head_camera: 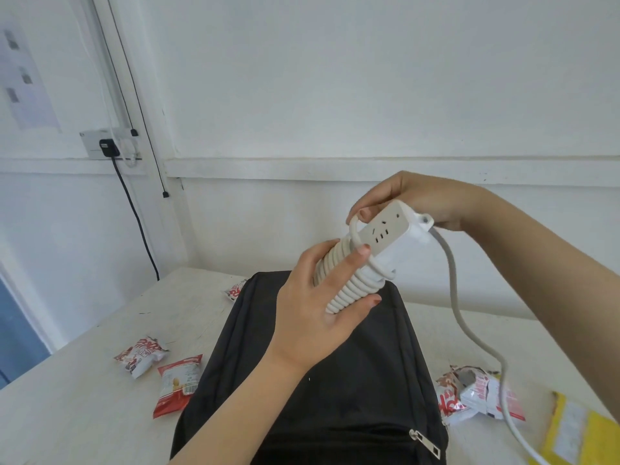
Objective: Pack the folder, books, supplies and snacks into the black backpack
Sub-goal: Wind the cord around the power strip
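Note:
A white power strip (385,234) with its cord coiled around it is held in the air above the black backpack (352,380). My left hand (318,307) grips the coiled lower part. My right hand (416,199) holds the strip's upper end, near where the loose cord (469,330) leaves and trails down to the right. The backpack lies flat on the table, with a silver zipper pull (424,443) at its near edge. Red and white snack packets lie at the left (142,357) (176,384), at the right (469,394), and behind the backpack (236,290).
The white table (84,397) stands against a white wall. A yellow item (583,434) lies at the near right edge. A wall socket with a black plug (109,147) and hanging cable is at the left.

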Tool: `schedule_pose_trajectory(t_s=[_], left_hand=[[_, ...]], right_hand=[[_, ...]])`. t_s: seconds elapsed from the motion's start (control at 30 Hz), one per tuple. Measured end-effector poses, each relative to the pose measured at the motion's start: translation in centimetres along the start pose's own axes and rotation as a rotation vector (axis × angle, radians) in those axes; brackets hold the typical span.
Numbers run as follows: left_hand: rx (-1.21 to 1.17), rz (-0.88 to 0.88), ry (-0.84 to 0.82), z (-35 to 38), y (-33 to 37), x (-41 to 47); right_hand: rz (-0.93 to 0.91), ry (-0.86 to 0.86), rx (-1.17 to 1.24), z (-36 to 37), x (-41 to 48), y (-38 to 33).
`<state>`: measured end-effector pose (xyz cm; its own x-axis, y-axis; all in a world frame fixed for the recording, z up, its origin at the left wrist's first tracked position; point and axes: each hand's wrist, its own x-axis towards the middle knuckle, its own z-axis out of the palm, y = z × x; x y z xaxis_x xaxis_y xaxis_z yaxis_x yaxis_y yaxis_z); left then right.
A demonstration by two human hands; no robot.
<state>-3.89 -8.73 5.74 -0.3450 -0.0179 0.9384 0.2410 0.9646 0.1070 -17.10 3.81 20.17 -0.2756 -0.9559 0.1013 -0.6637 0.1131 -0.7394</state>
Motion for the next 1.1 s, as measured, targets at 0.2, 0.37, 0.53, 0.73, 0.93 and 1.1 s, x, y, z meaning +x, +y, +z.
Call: schedule_pose_trajectory(t_s=[0.2,0.37,0.53,0.73,0.93,1.1], left_hand=[[-0.201,-0.259,0.138,-0.6,1.5,0.9],[-0.155,-0.474,0.174,-0.9,0.4,0.2],[0.027,-0.560,0.063,-0.7,-0.8,-1.1],[0.099,-0.556,0.008,-0.6,-0.6,-1.9],[0.126,-0.557,-0.011,-0.9,-0.1,-2.2],[0.186,-0.577,-0.062,-0.9,-0.9,-2.6]], right_hand=[[0.060,0.014,0.280,2.1,0.2,2.0],[0.138,0.186,0.379,4.3,-0.4,4.5],[0.098,0.386,0.292,8.0,-1.6,3.1],[0.017,0.629,0.401,11.5,-1.0,2.9],[0.082,0.670,0.362,13.1,-1.1,3.4],[0.180,0.652,0.224,13.7,-1.9,4.0]])
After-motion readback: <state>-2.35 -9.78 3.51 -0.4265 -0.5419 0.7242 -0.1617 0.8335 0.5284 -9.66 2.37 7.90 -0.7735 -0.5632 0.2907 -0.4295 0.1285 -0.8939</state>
